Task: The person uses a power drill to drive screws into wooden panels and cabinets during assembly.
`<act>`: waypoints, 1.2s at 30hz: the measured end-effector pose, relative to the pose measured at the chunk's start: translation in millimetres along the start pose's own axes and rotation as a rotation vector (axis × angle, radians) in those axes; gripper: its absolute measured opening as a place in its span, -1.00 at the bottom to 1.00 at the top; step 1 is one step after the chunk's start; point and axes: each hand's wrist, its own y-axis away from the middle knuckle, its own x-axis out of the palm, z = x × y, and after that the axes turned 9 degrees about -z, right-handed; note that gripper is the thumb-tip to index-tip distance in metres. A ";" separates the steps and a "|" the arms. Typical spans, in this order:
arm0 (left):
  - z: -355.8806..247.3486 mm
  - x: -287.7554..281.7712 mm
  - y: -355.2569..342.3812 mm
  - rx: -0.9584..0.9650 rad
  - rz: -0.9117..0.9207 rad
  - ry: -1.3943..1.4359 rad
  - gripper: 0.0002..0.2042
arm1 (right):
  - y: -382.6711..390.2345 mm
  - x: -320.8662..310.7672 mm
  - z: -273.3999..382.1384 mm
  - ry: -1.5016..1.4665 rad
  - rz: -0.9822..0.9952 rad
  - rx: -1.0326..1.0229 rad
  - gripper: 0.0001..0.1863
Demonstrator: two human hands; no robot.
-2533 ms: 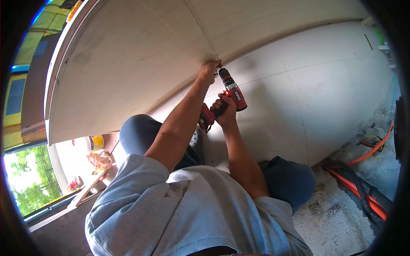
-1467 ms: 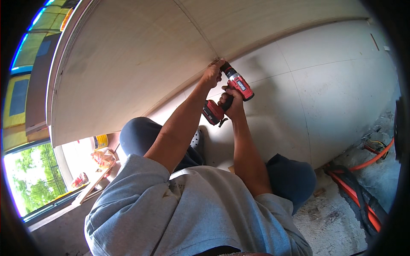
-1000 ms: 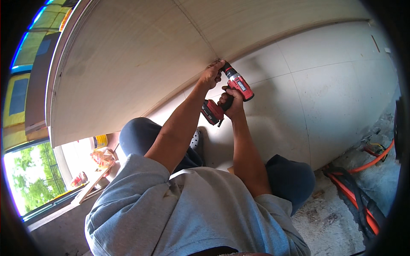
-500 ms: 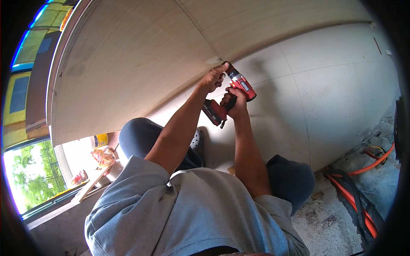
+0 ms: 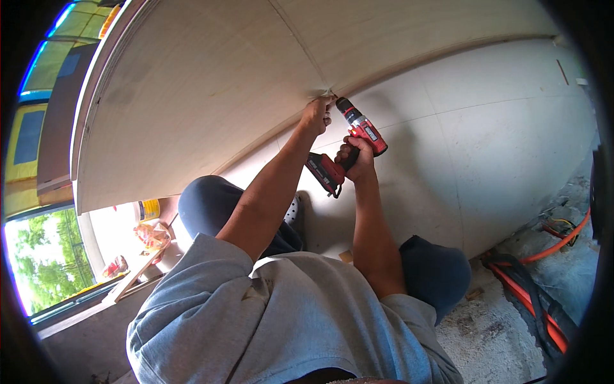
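Pale wall panels, dusty concrete floor.

Odds and ends on the site floor and at the window

Well below and right of the right hand, an orange hose curves over the dusty concrete floor beside a black-and-orange bundle. A small wood offcut lies straight below that hand. Far down to its left stand a yellow container, a crumpled bag, a wooden strip and a window onto green trees.

Right hand gripping red drill, left hand touching plywood panel
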 end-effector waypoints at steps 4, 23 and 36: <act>6.4 21.8 -1.7 0.049 -0.097 -0.024 -0.83 | 3.3 -7.4 3.1 -0.020 0.020 0.029 -0.86; 5.0 23.5 -14.7 0.207 -0.122 -0.090 -0.73 | 16.6 -6.5 0.0 -0.022 -0.011 0.035 -0.84; 2.9 3.5 -11.9 0.179 -0.056 -0.080 -0.83 | 57.4 -4.2 8.2 0.183 -0.015 -0.034 -0.72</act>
